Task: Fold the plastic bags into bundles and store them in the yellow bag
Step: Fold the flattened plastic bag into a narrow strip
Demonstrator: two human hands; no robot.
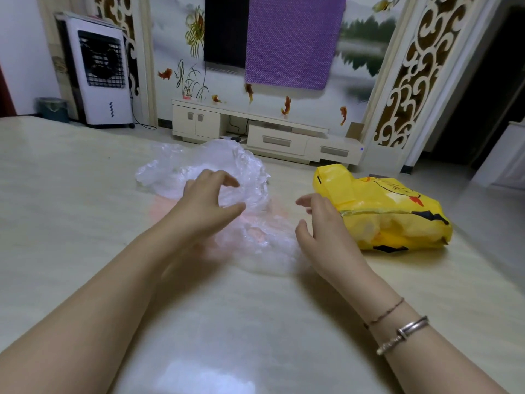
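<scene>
Plastic bags point(241, 194) lie in a loose, crumpled heap on the pale table point(85, 223) in front of me, clear film with a pinkish one showing underneath near my wrists. Nearest to me, my right hand point(321, 220) hovers at the heap's right edge, fingers relaxed and slightly curved, holding nothing; bracelets point(397, 328) sit on that wrist. My left hand point(207, 197) is a little farther out, arched over the middle of the clear film with fingers spread and bent, thumb apart; I cannot tell whether the fingertips touch the plastic, but nothing is pinched.

I expect these bags to be almost weightless, limp and slippery, likely to puff with trapped air and slide on the glossy top. My guess is the best hold is at an edge or the handles, pinched flat, then smoothed with a palm to press air out before folding.

Just beside my right hand, to its right, the yellow bag point(397, 217) lies on its side, already partly filled, its mouth facing my way.

Beyond the table stand a white TV cabinet point(270, 132), a purple cloth point(292, 41) on the wall, and a white air cooler point(99, 72) at left.
</scene>
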